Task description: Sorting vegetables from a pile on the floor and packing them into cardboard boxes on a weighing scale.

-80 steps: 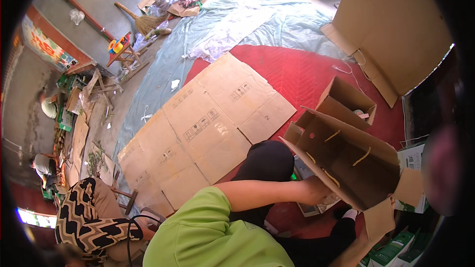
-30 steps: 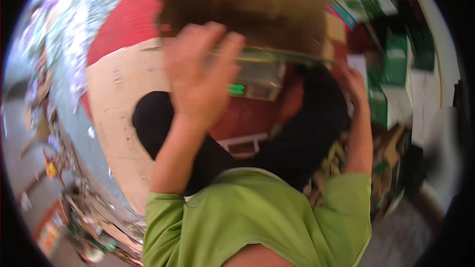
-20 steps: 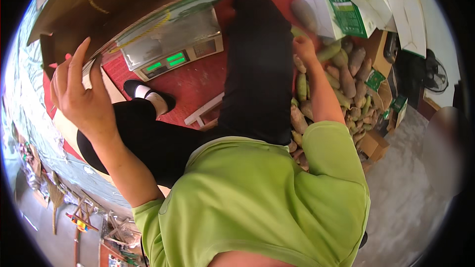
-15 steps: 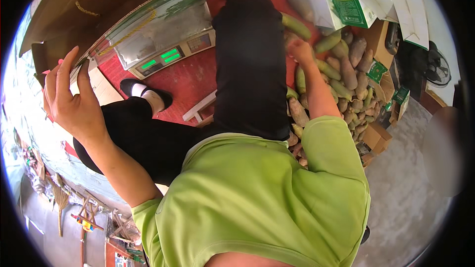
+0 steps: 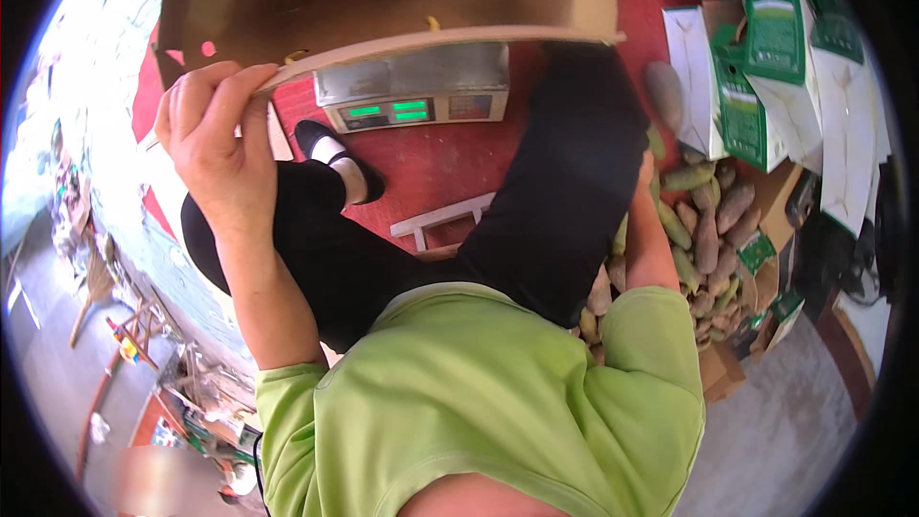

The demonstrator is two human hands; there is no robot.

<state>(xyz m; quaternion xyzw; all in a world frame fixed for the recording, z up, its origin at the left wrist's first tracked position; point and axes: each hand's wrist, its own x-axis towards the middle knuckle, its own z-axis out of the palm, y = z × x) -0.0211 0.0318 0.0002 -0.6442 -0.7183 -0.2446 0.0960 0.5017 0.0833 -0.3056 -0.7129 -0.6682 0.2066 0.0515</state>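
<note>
An open cardboard box (image 5: pixel 373 5) with yellow rope loops inside stands on a digital scale (image 5: pixel 412 105) whose green displays are lit. My left hand (image 5: pixel 220 120) is closed on the box's near rim at its left end, thumb and fingers pinching the edge. On the right, my right hand (image 5: pixel 645 177) is lowered beside my right knee. The leg covers its fingers, so whether it holds anything cannot be told. Next to it lies a pile of long green and brown root vegetables (image 5: pixel 706 239), with one larger greyish one (image 5: pixel 663 96) farther off.
White and green cartons (image 5: pixel 747 86) stand behind the pile on the right. Red carpet (image 5: pixel 431 158) lies under the scale, and a low white wooden stool (image 5: pixel 440 220) sits between my legs. At far left are a broom (image 5: pixel 94 287) and scattered clutter.
The view has shifted, and the box now spans the top, seen more from above. My left hand has moved from loosely spread fingers to gripping the rim. My right hand has dropped behind the knee.
</note>
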